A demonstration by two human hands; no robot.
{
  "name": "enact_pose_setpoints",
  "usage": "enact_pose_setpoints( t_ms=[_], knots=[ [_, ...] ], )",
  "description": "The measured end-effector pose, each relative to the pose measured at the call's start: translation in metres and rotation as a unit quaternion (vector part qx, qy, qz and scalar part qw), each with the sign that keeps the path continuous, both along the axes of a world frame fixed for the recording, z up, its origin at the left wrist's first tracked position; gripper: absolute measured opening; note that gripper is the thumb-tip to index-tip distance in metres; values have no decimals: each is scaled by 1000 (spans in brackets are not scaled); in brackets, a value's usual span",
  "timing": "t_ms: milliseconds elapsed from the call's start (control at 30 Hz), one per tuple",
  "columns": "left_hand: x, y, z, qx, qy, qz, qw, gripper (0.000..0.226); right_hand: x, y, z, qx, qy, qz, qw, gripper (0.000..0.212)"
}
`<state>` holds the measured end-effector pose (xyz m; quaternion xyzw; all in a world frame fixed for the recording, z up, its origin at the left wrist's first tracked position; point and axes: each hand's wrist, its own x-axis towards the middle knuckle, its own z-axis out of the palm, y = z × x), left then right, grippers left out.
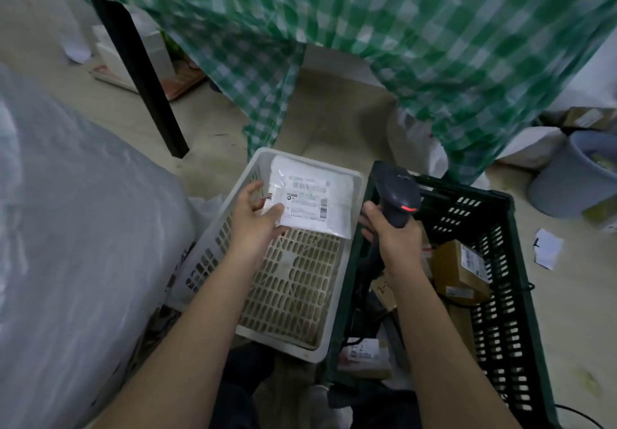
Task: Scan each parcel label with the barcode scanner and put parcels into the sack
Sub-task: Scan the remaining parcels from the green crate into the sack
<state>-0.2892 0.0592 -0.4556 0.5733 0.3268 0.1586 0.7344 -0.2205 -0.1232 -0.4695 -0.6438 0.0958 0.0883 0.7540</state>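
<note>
the big translucent sack [66, 228] bulges left of the white basket [293, 281]. right of that basket, touching it, stands a dark green crate [494, 261] with brown boxes inside. over the basket's far end the left hand [257, 224] pinches 1 flat white parcel [310, 201], label up. just right of the basket, the right hand [394, 241] grasps the barcode scanner [397, 194].

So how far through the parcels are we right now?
Done: the white basket holds nothing but one white parcel; whether the sack on the left has parcels inside cannot be told. In hand: the left hand grips that parcel, label up, and the right hand holds the scanner beside it. Left: boxes wait in the green crate.
</note>
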Motion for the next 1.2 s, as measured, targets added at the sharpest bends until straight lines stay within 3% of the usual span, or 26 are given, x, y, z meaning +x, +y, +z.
enact_pose_setpoints(
  t_ms=[167,333,533,767,833,933,1067,1200],
  knots=[
    [-9,2,1,63,-18,-61,996,46,-3,4,-1,-12,17,14,1000,14],
    [-15,12,-2,147,-2,-105,983,47,-1,2,2,-37,-58,-22,997,29],
    [-13,15,-5,177,21,-159,971,43,-2,8,-2,-94,-58,102,989,28],
    [-4,14,-6,200,21,-119,972,36,6,8,0,-120,-60,96,986,26],
    [-5,14,-7,214,39,-154,964,49,7,8,1,-120,-70,103,985,24],
    [-5,13,-8,161,71,-162,971,79,9,10,4,-112,-66,97,987,22],
    [-3,10,-6,86,84,-149,982,33,11,11,4,-106,-63,83,989,22],
    [-1,14,-5,55,49,-69,995,16,11,9,2,-160,-102,46,981,16]
  ],
)
